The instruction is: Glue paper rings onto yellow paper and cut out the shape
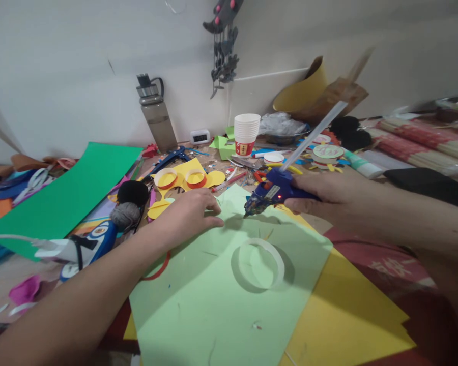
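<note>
My right hand is wrapped round a blue glue gun, its nozzle pointing down and left over the light green sheet. A long translucent glue stick rises from the gun, and a small red light glows on its side. My left hand rests on the upper left of that sheet, thumb and fingers apart, with nothing visible in it. Nearer to me, a white paper ring lies on the sheet. Part of a red ring shows beside my left forearm.
Yellow sheets extend under the green one. Behind are yellow paper shapes with rings, stacked paper cups, a bottle and a small clock. Dark green card and a grey yarn ball lie left; wrapped bundles lie right.
</note>
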The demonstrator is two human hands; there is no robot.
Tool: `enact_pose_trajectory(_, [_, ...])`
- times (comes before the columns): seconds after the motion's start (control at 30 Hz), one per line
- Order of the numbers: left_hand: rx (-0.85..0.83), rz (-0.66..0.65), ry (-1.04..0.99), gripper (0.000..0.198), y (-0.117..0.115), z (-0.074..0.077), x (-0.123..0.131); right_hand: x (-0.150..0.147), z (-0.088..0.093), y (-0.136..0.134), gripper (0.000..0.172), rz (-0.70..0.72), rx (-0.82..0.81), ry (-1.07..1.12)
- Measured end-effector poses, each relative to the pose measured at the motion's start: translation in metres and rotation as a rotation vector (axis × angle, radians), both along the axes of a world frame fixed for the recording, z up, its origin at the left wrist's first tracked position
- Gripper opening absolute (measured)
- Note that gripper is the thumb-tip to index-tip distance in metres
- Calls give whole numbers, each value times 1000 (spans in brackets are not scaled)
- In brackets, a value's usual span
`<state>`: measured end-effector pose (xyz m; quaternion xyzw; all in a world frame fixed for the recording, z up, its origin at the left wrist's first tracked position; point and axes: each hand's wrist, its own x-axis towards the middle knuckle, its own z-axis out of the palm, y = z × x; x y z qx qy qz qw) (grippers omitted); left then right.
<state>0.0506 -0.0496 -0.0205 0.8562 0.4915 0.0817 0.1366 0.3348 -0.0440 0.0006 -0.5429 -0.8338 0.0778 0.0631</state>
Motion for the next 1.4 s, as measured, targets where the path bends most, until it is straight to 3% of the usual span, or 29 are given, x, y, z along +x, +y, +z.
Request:
enact_pose_trajectory(0.2, [-1,4,-4,20,0,0,-1,-15,12,-10,36,31,-39,-61])
enact_pose_trajectory(0.4, [-5,17,-12,19,0,-1,-1,-15,7,-11,39,24,45,-113])
enact_pose_trajectory(0.8, [-4,-4,-17,17,0,-2,-1,-25,7,-13,27,81,35,14])
enact_pose_trajectory(1.4, [2,3,28,21,1,-3,-1,-40,9,-14,22,-38,-106,94])
